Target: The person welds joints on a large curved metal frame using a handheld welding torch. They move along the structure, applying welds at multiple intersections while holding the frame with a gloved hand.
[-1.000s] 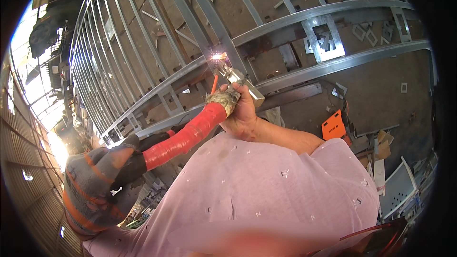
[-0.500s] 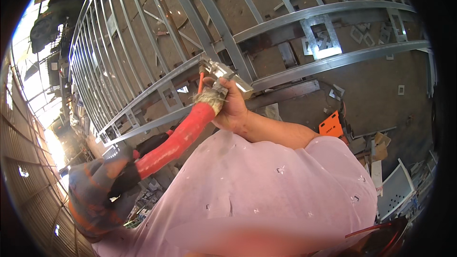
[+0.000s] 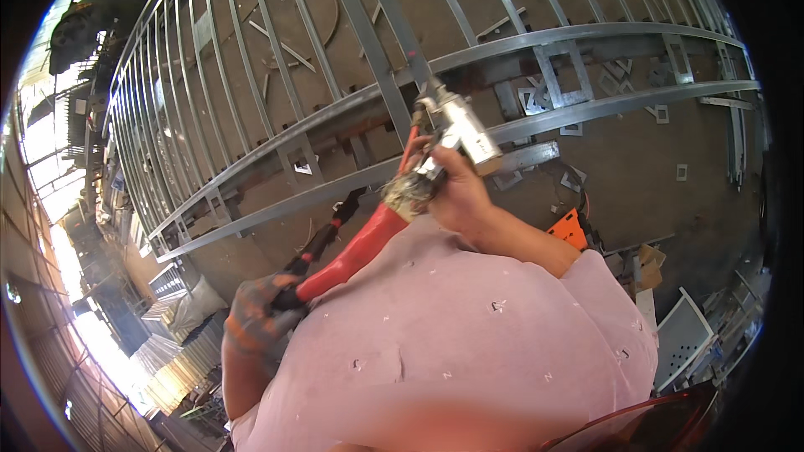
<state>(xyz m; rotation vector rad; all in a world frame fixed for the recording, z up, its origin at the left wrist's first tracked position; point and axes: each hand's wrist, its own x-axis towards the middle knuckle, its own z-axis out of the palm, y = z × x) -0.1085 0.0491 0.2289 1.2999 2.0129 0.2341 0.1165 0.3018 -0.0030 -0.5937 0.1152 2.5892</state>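
A silver welding gun (image 3: 471, 127) lies in my bare right hand (image 3: 462, 192), whose fingers wrap round its dark handle. A thin orange tube (image 3: 410, 148) runs along the gun's left side. From the handle's back end a thick red cable sleeve (image 3: 362, 244), frayed and taped at the top, slopes down to the left. My left hand (image 3: 258, 318), in a grey and orange glove, is closed on the sleeve's lower end, where it turns black. The gun's front end overlaps a rail of the metal railing frame (image 3: 519, 130) in view; whether it touches, I cannot tell.
The barred frame curves across the far side. Square metal plates (image 3: 615, 84) lie scattered on the floor beyond. An orange panel (image 3: 568, 229), cardboard (image 3: 649, 266) and a perforated metal panel (image 3: 682, 343) are at the right. A black and red cable (image 3: 322, 243) hangs beside the sleeve.
Both hands have moved to the right in the view, carrying the welding gun and its red sleeve. My left hand has come closer to my body. Both grips stay closed.
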